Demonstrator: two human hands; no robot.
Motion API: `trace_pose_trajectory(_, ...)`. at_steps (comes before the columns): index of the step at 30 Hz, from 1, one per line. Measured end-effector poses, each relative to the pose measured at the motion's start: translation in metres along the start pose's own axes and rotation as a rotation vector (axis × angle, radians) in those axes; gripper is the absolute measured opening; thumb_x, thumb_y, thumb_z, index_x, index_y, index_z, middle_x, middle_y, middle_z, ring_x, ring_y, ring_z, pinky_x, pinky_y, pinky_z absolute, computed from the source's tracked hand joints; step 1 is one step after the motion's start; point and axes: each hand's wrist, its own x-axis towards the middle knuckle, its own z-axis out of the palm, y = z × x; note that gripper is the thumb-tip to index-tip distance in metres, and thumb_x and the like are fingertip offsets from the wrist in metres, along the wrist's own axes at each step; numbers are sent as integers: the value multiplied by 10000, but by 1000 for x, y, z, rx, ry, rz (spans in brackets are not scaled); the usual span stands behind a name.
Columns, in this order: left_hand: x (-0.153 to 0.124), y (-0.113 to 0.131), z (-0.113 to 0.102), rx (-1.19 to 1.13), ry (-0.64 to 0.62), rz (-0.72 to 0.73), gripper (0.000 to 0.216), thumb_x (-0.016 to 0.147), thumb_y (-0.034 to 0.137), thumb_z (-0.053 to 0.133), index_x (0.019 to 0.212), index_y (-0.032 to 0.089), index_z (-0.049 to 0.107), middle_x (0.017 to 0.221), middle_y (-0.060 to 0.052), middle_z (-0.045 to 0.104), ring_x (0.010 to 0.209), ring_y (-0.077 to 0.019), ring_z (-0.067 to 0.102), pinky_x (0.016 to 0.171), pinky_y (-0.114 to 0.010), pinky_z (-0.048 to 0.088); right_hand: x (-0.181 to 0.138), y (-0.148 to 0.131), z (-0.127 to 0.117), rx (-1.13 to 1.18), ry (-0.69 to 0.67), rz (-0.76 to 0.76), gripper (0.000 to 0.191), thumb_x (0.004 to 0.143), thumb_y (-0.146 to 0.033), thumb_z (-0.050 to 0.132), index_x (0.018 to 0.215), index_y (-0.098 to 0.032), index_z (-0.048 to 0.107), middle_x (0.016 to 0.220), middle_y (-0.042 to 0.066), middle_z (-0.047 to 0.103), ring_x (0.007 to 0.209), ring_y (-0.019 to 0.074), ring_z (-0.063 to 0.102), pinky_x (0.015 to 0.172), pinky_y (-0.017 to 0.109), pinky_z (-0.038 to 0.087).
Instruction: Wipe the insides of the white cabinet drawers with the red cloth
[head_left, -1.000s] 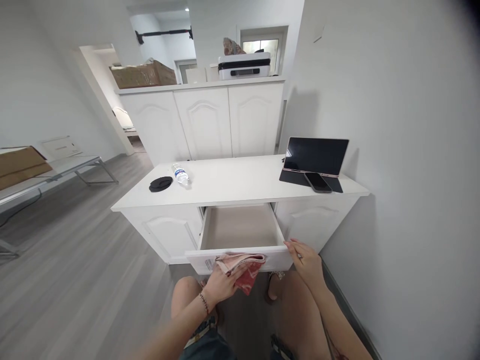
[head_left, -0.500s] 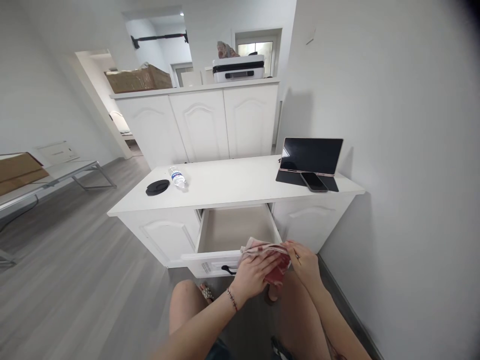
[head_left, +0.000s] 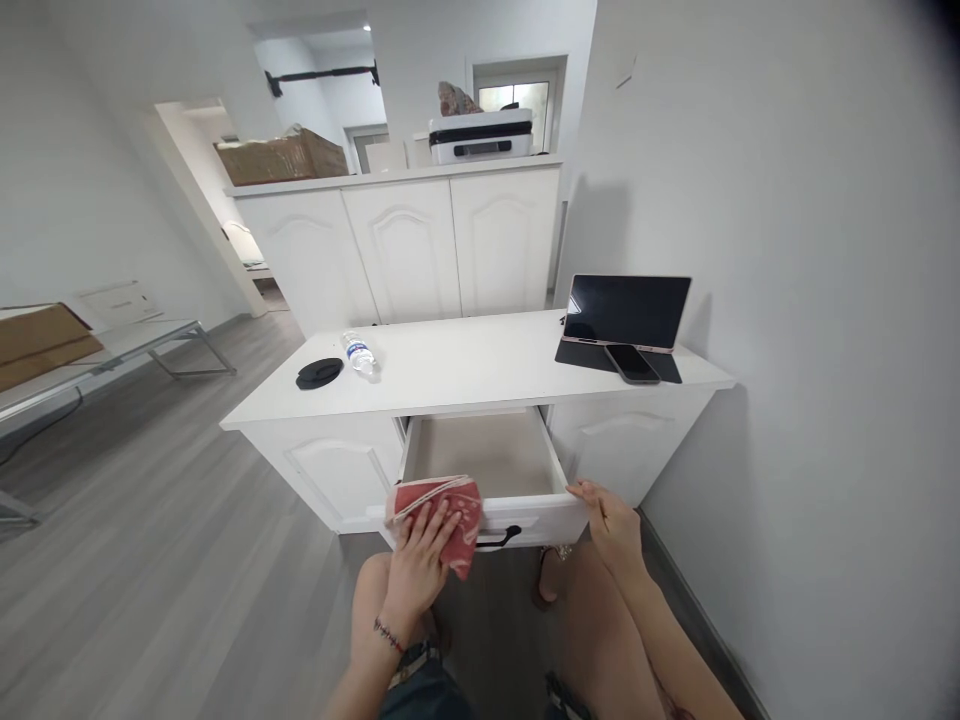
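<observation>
Drawer [head_left: 480, 455] of the white cabinet [head_left: 465, 365] stands pulled out, with nothing visible inside. Left hand [head_left: 420, 555] presses one red cloth [head_left: 439, 505] flat against the drawer front, fingers spread. Right hand [head_left: 611, 520] grips the drawer's right front corner, fingers curled. On top lie one bottle [head_left: 360, 352], one tablet [head_left: 626, 312], one phone [head_left: 631, 362].

Red cloth [head_left: 442, 505] — folded, pale edge on top — drapes over the open drawer's [head_left: 480, 455] front rim, lower centre of frame.
</observation>
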Motion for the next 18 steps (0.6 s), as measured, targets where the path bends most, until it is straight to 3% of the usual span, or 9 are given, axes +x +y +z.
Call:
trace_pose_trajectory(4, -18, -18, -5, 74, 44, -127, 632, 782, 178, 481, 1409, 201, 405, 1469, -99, 409, 1376, -348, 270, 1066, -542, 278, -3, 2, 5, -11, 45, -23, 509, 952, -444, 295, 907, -184, 730, 998, 101, 730, 1010, 246, 654, 893, 391, 484)
trace_pose_trajectory(7, -25, -17, 1, 27, 71, -216, 687, 800, 171, 473, 1459, 145, 284, 1516, -149, 304, 1410, -379, 136, 1073, -584, 277, -6, 4, 7, -15, 65, -52, 465, 953, -415, 318, 914, -188, 721, 986, 93, 730, 1018, 242, 649, 892, 383, 484)
trace_pose_trajectory(12, -20, 10, 29, -137, 248, -453, 834, 811, 86, 408, 1483, 174, -78, 1570, -156, -62, 1405, -401, -31, 1045, -666, 278, -10, 6, 13, -27, 92, -142, 407, 950, -373, 336, 963, -181, 695, 983, 88, 722, 1074, 251, 611, 920, 412, 469)
trace_pose_trajectory(15, -14, 28, 48, -235, 331, -563, 878, 801, 56, 410, 1465, 176, -151, 1534, -169, -208, 1390, -420, -91, 1035, -672, 284, -12, 8, 17, -69, 85, -181, 368, 953, -349, 351, 1047, -176, 662, 1075, 91, 696, 1184, 257, 531, 982, 449, 421)
trace_pose_trajectory(18, -16, 39, 64, -286, 304, -601, 906, 785, 11, 403, 1457, 223, -166, 1532, -138, -232, 1389, -401, -112, 1058, -655, 257, -13, 9, 20, -146, 105, -233, 362, 956, -359, 361, 1139, -186, 620, 1172, 85, 660, 1258, 270, 461, 1033, 510, 358)
